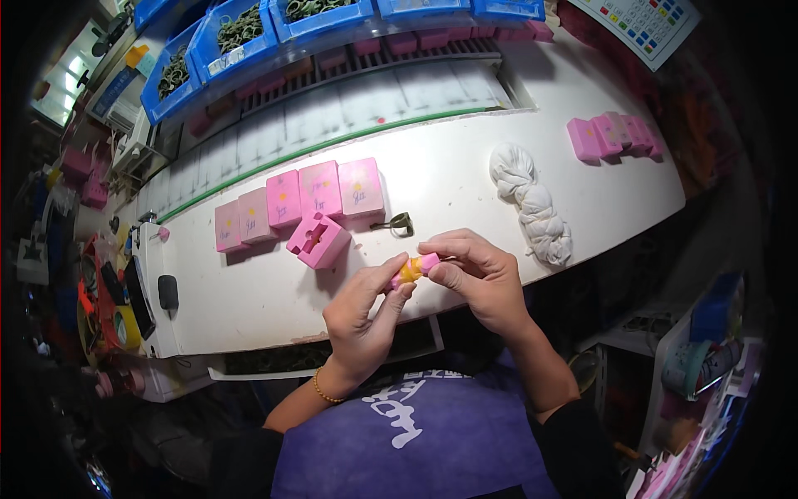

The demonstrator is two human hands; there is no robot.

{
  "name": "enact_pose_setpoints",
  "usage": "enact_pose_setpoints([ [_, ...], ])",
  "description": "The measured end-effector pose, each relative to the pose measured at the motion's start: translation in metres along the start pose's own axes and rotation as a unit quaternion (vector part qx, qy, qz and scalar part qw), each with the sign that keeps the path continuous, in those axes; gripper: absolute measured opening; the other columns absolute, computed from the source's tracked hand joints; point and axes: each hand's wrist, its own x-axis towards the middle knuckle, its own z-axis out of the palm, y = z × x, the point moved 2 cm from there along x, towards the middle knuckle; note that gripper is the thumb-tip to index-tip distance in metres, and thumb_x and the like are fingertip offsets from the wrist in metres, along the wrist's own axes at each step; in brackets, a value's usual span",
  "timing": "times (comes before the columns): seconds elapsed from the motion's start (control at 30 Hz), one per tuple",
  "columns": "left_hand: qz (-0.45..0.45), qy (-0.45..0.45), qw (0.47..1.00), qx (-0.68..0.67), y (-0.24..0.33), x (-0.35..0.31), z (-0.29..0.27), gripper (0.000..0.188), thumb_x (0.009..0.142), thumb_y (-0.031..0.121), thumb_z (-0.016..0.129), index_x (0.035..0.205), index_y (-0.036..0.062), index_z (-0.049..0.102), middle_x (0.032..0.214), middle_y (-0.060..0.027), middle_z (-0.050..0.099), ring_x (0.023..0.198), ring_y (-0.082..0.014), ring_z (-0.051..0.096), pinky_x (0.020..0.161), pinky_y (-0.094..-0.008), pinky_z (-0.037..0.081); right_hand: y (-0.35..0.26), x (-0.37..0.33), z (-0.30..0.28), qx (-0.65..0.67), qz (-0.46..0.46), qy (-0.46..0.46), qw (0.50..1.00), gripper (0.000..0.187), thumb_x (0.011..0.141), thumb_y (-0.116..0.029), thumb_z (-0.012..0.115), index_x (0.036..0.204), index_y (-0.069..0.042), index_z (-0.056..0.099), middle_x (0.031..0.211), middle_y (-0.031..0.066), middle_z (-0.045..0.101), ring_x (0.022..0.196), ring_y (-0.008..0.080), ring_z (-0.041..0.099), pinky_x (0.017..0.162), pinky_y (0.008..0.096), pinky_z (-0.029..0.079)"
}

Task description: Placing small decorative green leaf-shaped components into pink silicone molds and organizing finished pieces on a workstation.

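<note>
A small pink and yellow piece [411,271] is held between both hands above the near part of the white table. My left hand [364,306] pinches its left end between thumb and fingers. My right hand [480,279] closes thumb and fingers on its right, pink end. The fingers hide part of the piece, and its exact kind does not show. Just beyond the hands lies a small dark metal ring-like part [401,224] with a stem. To the left of it, a pink block with a hollow [318,241] sits tilted in front of several pink blocks [319,190].
A twisted white cloth [532,204] lies right of my hands. More pink blocks [613,137] stand at the far right. Blue bins [241,35] with dark ring-like parts line the back, beyond a green-edged strip [332,141]. A small black object [168,293] is at left.
</note>
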Motion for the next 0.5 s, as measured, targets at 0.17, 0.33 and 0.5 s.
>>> enact_pose_setpoints([
  [0.17, -0.174, -0.018, 0.970, -0.166, -0.004, -0.003, 0.002, 0.031, 0.091, 0.001, 0.069, 0.122, -0.0025, 0.066, 0.094, -0.0087, 0.069, 0.078, -0.0107, 0.066, 0.070, -0.0245, 0.053, 0.003, 0.001, -0.004, -0.031, -0.039, -0.007, 0.999, 0.027, 0.090, 0.006, 0.066, 0.116, -0.001, 0.070, 0.116, 0.0098, 0.065, 0.108, 0.0172, 0.064, 0.094, 0.0284, 0.053],
  [0.33, -0.168, -0.021, 0.977, -0.126, -0.002, -0.002, 0.004, 0.029, 0.091, 0.001, 0.070, 0.120, -0.0007, 0.068, 0.095, -0.0092, 0.070, 0.076, -0.0112, 0.066, 0.071, -0.0243, 0.054, 0.003, 0.000, -0.001, -0.086, -0.062, -0.009, 0.994, 0.030, 0.090, 0.007, 0.065, 0.117, -0.003, 0.071, 0.119, 0.0111, 0.065, 0.108, 0.0182, 0.064, 0.093, 0.0281, 0.053],
  [0.5, -0.106, -0.034, 0.994, -0.003, 0.001, -0.002, 0.004, 0.055, 0.087, 0.004, 0.075, 0.139, 0.0043, 0.056, 0.098, -0.0110, 0.070, 0.080, -0.0105, 0.065, 0.075, -0.0253, 0.054, 0.012, 0.000, 0.007, 0.097, 0.042, 0.048, 0.993, 0.051, 0.092, 0.000, 0.067, 0.140, 0.002, 0.052, 0.120, 0.0141, 0.065, 0.106, 0.0168, 0.064, 0.095, 0.0283, 0.051],
])
